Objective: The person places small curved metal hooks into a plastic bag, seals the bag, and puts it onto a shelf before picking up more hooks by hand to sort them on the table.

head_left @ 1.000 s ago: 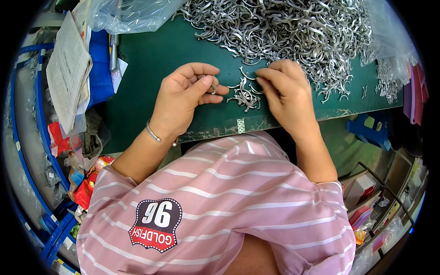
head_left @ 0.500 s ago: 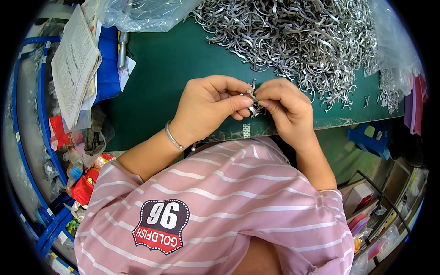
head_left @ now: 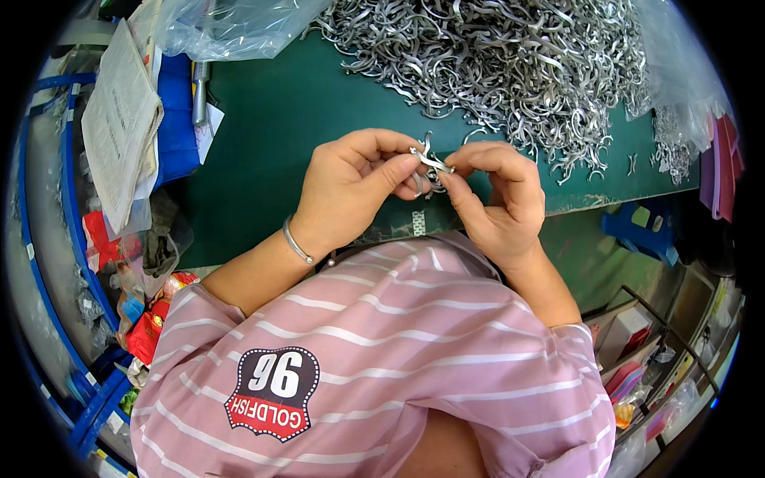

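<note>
My left hand [head_left: 351, 183] pinches a small, shiny, curved metal piece [head_left: 434, 162] between thumb and index finger, above the table's near edge. More curved metal pieces [head_left: 417, 185] show beneath it, by the curled fingers of the same hand; how many are there is hard to make out. At the other end of the pinched piece, the thumb and index fingertip of my right hand [head_left: 504, 199] close on its tip. A large heap of similar curved metal pieces [head_left: 510, 64] lies on the green tabletop [head_left: 263, 159], beyond my hands.
Left on the table are a blue bin [head_left: 177, 119], a folded newspaper [head_left: 119, 119] and a metal-handled tool [head_left: 200, 92]. Clear plastic bags [head_left: 239, 28] lie at the back. A smaller metal heap [head_left: 671, 147] is at right; a blue stool [head_left: 641, 231] stands below the table edge.
My right hand's fingers have shifted and spread slightly from my left fingers, uncovering more of the metal piece, which now lies more crosswise between them. The whole view has shifted a little.
</note>
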Motion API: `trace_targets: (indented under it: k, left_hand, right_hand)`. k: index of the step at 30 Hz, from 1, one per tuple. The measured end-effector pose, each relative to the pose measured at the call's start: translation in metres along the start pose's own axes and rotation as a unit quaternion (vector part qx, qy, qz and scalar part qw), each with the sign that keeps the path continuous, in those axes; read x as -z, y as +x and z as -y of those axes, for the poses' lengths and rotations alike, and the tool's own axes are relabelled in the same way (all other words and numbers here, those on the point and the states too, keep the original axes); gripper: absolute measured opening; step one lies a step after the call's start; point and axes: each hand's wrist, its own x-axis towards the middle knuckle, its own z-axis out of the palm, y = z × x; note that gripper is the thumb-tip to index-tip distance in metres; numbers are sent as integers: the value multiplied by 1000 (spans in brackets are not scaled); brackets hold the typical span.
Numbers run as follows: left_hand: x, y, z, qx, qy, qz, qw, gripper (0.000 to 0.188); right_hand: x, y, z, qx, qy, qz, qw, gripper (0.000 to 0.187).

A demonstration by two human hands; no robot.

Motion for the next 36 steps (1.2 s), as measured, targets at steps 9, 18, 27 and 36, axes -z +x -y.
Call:
trace_targets:
  k: [9, 18, 27, 36]
  left_hand:
    - [14, 7, 1, 54, -199, -6, 978, 13]
    - [30, 10, 1, 50, -174, -72, 981, 16]
    - [37, 5, 3, 64, -196, -54, 977, 19]
    - [14, 6, -7, 101, -320, -19, 942, 20]
  right_hand:
    - [45, 13, -6, -54, -208, 101, 971, 14]
    - [11, 27, -11, 63, -286, 121, 948, 16]
    - [-25, 57, -24, 123, -449, 183, 866, 11]
    - [-6, 48, -1, 19, -143, 143, 979, 9]
